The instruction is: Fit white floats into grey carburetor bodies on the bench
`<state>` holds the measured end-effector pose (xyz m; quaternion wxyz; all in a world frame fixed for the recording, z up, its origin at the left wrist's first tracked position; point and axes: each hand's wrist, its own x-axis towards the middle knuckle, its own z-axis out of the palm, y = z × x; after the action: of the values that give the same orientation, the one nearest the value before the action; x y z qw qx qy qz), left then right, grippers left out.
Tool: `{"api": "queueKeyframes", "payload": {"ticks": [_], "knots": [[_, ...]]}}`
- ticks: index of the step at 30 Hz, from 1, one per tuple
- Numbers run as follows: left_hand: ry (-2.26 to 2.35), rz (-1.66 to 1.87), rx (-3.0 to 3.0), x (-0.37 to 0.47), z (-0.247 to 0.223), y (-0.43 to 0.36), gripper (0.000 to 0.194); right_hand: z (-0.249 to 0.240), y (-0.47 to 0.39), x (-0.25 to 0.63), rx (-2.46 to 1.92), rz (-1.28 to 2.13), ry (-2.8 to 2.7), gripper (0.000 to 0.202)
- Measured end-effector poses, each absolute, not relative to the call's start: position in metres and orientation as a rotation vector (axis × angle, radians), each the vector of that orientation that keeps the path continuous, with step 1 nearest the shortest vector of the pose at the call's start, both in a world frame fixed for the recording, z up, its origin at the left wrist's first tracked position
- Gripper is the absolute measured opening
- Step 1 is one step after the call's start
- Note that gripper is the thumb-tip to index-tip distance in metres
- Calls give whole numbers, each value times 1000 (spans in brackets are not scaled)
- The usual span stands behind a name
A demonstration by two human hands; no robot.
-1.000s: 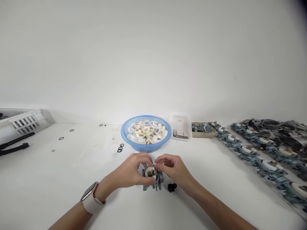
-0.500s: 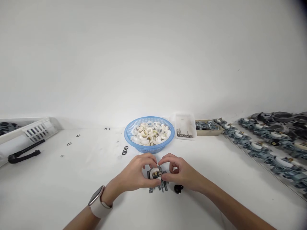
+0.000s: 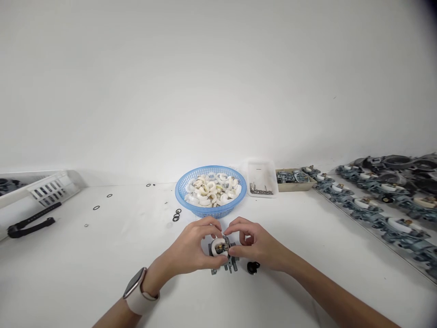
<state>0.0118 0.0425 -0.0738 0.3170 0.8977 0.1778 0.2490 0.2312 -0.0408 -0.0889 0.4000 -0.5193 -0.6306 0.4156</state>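
Note:
A grey metal part (image 3: 233, 263) with a white ring-shaped piece (image 3: 215, 246) and small brass bits on it sits low in the middle of the view, between both hands. My left hand (image 3: 196, 246) wraps its thumb and fingers round the left side of this part. From the right, my right hand (image 3: 257, 243) is pinched at the part's right edge, thumb against it; anything small between its fingertips is hidden. A small black round piece (image 3: 253, 267) lies on the table just below my right hand.
Behind the hands stands a blue basket (image 3: 177, 193) of white pieces. Right of it are a clear tray (image 3: 260, 171) with metal pins and a box (image 3: 300, 187) of parts. Rows of metal parts (image 3: 368, 212) fill the right; black rings (image 3: 176, 217) and a black strap (image 3: 32, 223) lie left.
The view has shifted slightly, so the surroundings sit a little further left. Both hands stay around the metal part with almost the same grip.

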Motion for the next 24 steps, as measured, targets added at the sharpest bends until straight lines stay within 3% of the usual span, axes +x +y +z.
{"api": "queueKeyframes", "payload": {"ticks": [24], "knots": [[473, 730, 2493, 12, -76, 40, 22, -85, -42, 229, -1309, 1027, -1623, 21]]}}
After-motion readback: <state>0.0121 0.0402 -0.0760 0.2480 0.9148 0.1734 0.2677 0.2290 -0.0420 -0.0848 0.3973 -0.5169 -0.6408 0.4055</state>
